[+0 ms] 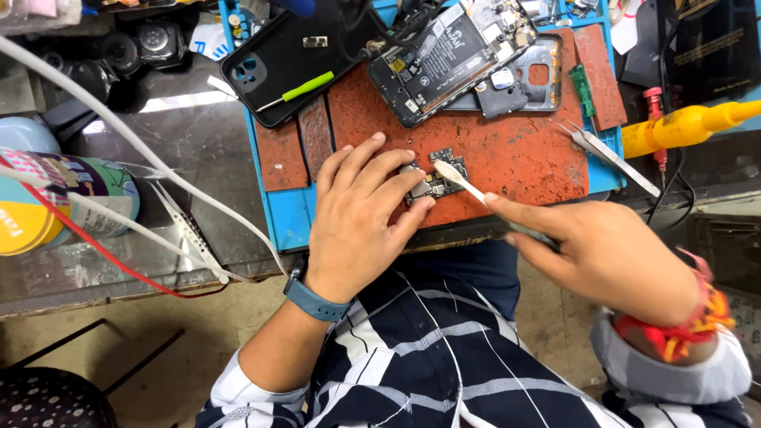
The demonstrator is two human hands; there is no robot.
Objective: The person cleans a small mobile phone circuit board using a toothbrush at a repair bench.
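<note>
— The small dark circuit board [434,184] lies on the worn red rubber work mat [515,150], near its six o'clock edge. Our left hand [361,214] pins it, the fingers [412,194] closed down on its nine o'clock end.

— And our right hand [602,250] pinches the thin white plastic brush tool [464,184], its tip resting on the board's top face from about four o'clock.

— We'd judge that light, short strokes suit this best, with the left fingers kept flat so the board doesn't skate on the mat.

— Agreed. We should keep the tool's angle low; a steep one could catch on the small metal parts.

— At twelve o'clock lies the opened black smartphone [444,55] with its battery showing. At three o'clock, the silver metal tweezers [606,154] lie well apart from our work.

— The blue silicone mat [285,214] beneath sits on the bench.
</note>
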